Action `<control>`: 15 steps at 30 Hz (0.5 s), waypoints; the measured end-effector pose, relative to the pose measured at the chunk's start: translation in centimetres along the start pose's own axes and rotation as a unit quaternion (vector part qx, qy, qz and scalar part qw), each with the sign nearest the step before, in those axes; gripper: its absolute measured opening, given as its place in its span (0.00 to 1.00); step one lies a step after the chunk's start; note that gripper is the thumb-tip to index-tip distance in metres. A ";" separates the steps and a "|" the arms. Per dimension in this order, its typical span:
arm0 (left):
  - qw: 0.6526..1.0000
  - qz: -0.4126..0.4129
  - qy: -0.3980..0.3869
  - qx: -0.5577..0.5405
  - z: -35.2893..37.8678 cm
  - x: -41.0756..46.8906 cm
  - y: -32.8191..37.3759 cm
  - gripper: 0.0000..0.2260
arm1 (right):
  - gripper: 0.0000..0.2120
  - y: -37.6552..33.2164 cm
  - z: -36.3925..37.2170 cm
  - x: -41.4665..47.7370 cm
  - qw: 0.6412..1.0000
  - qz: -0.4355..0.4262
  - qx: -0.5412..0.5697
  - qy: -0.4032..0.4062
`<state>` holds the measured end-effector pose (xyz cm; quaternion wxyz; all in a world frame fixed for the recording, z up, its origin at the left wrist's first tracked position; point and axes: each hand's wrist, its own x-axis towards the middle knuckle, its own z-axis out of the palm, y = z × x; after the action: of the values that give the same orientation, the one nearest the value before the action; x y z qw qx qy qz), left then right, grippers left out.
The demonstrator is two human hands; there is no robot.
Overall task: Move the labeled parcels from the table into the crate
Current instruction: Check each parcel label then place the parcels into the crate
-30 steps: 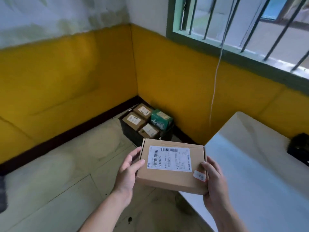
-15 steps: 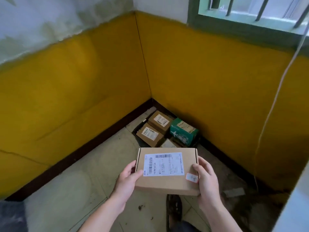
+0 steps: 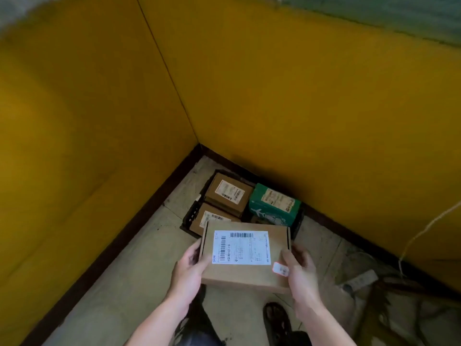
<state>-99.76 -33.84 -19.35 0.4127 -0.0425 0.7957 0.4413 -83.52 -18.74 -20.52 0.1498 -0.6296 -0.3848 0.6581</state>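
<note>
I hold a flat brown cardboard parcel (image 3: 245,277) with a white barcode label between both hands, label up, just in front of the crate. My left hand (image 3: 188,268) grips its left edge and my right hand (image 3: 300,269) grips its right edge. The black crate (image 3: 190,214) sits on the floor in the room's corner. Inside it lie two brown labeled parcels, one at the back (image 3: 229,193) and one at the front (image 3: 212,218), plus a green labeled box (image 3: 274,203). The held parcel hides the crate's near side.
Yellow walls (image 3: 299,108) with a dark skirting board close the corner behind the crate. A white cable (image 3: 424,231) hangs at the right above floor clutter (image 3: 359,282). My sandalled foot (image 3: 277,320) stands below the parcel on the concrete floor.
The view has swung left and down and moved closer to the corner. The table and window have left the frame. The crate looks nearer, and the parcel stays held in both hands.
</note>
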 end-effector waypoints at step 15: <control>0.959 0.102 -0.098 0.245 -0.3 36.1 0.5 0.10 | 0.17 7.0 21.2 22.4 0.991 -0.035 -0.074 0.111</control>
<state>-123.82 -23.01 -44.04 0.4394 0.1855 0.8350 0.2743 -105.19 -14.82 -43.27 0.1674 -0.6940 -0.4352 0.5486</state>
